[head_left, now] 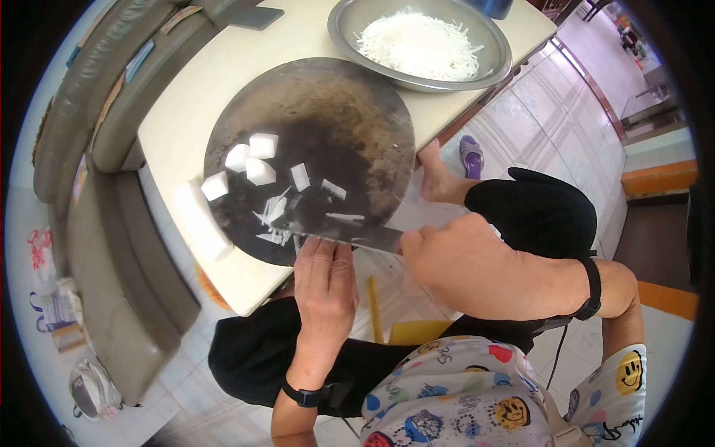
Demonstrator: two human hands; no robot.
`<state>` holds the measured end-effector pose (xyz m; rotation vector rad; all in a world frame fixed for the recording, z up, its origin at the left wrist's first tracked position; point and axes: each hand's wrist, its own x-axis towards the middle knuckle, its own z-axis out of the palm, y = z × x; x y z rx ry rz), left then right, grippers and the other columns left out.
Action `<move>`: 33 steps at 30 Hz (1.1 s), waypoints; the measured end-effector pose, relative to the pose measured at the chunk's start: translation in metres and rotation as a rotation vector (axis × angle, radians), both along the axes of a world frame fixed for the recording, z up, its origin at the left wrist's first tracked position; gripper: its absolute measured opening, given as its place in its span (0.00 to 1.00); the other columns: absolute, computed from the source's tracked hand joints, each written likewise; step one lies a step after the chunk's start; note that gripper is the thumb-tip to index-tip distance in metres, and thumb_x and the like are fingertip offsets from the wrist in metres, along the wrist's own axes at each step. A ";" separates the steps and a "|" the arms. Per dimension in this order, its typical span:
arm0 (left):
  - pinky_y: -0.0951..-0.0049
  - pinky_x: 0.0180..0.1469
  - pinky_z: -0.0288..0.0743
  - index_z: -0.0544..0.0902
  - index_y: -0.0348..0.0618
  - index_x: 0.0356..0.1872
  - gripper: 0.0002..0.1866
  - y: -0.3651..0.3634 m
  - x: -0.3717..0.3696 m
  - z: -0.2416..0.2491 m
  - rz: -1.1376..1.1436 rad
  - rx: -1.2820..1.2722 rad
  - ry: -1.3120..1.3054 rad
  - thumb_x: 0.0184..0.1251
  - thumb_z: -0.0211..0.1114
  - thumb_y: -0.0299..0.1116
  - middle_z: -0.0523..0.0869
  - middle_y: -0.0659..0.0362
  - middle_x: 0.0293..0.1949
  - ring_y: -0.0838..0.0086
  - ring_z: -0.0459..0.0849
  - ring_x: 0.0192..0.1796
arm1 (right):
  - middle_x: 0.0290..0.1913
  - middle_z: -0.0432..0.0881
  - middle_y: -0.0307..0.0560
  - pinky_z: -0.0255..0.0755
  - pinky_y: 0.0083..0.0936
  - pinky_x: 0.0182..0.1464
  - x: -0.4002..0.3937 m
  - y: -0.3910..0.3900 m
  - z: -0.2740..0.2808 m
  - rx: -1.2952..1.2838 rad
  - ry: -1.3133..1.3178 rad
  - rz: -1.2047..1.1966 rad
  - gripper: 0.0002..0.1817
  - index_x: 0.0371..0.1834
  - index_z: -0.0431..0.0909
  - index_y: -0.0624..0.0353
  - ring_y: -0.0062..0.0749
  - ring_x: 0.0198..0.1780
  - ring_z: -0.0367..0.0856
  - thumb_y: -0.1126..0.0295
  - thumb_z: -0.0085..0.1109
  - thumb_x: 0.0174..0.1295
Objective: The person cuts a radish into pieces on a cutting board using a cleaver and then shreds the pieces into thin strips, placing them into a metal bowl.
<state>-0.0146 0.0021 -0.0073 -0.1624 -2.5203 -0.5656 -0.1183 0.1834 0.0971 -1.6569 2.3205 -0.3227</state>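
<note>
A knife [350, 235] is gripped in the closed right hand [465, 261], its blade laid across white strips [274, 212] on the dark round cutting board [357, 112], while the left hand [324, 287] is pressed flat, fingers together, at the near edge of the board just beside the blade. Larger white chunks [249, 160] are left farther back on the board, and a metal bowl [491, 41] of shreds is set beyond on the tabletop [186, 97]. Fingertips could be nicked, since they are held so close to the edge, and the board, overhanging the tabletop slightly, could be tipped by hard pressure.

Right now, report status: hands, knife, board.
Right hand gripping steel knife. Left hand pinning white slices on round dark wooden board. White chunks wait behind; nothing blocking.
</note>
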 end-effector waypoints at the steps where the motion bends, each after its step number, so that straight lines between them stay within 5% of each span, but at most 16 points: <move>1: 0.53 0.49 0.76 0.81 0.26 0.36 0.10 0.001 -0.002 -0.001 0.012 -0.001 0.038 0.50 0.66 0.14 0.82 0.43 0.43 0.47 0.82 0.46 | 0.27 0.81 0.56 0.76 0.34 0.26 -0.002 0.003 0.002 -0.011 -0.037 -0.030 0.10 0.28 0.78 0.70 0.46 0.31 0.86 0.78 0.65 0.41; 11: 0.55 0.48 0.76 0.81 0.26 0.33 0.08 0.001 0.001 0.002 -0.005 0.031 -0.014 0.50 0.63 0.12 0.83 0.45 0.41 0.50 0.81 0.42 | 0.25 0.81 0.58 0.75 0.35 0.25 0.004 0.011 0.014 0.105 -0.058 -0.027 0.11 0.27 0.75 0.73 0.47 0.28 0.86 0.80 0.64 0.39; 14: 0.55 0.48 0.76 0.81 0.27 0.33 0.08 0.001 0.001 0.002 -0.008 0.032 -0.017 0.50 0.63 0.12 0.83 0.45 0.41 0.49 0.81 0.42 | 0.25 0.77 0.53 0.71 0.36 0.23 0.003 0.009 0.006 0.071 -0.113 0.002 0.11 0.32 0.71 0.70 0.45 0.23 0.80 0.76 0.61 0.46; 20: 0.54 0.49 0.76 0.82 0.27 0.38 0.11 0.001 0.002 -0.001 0.018 -0.010 0.006 0.51 0.66 0.13 0.83 0.45 0.42 0.47 0.82 0.46 | 0.25 0.77 0.52 0.70 0.37 0.24 -0.001 -0.004 -0.006 0.010 -0.010 0.042 0.11 0.32 0.73 0.68 0.46 0.24 0.80 0.77 0.61 0.46; 22: 0.54 0.50 0.77 0.82 0.27 0.38 0.11 0.003 -0.001 -0.001 0.023 0.003 0.046 0.51 0.66 0.14 0.82 0.44 0.42 0.47 0.82 0.47 | 0.29 0.82 0.56 0.76 0.35 0.27 -0.004 0.001 -0.003 -0.018 -0.046 -0.003 0.09 0.26 0.78 0.70 0.47 0.32 0.86 0.78 0.65 0.41; 29: 0.57 0.50 0.77 0.82 0.28 0.38 0.11 0.002 0.004 0.002 0.023 0.004 -0.057 0.51 0.69 0.14 0.82 0.44 0.48 0.48 0.81 0.48 | 0.22 0.80 0.56 0.76 0.36 0.27 0.004 0.008 0.011 0.038 -0.060 -0.050 0.09 0.25 0.76 0.70 0.49 0.26 0.85 0.79 0.64 0.39; 33: 0.57 0.51 0.77 0.82 0.28 0.38 0.12 0.002 0.004 0.001 0.011 0.016 -0.038 0.51 0.69 0.14 0.82 0.43 0.48 0.47 0.81 0.48 | 0.25 0.78 0.54 0.70 0.35 0.24 0.001 0.008 0.009 0.073 -0.099 0.021 0.12 0.32 0.72 0.71 0.47 0.25 0.81 0.78 0.61 0.45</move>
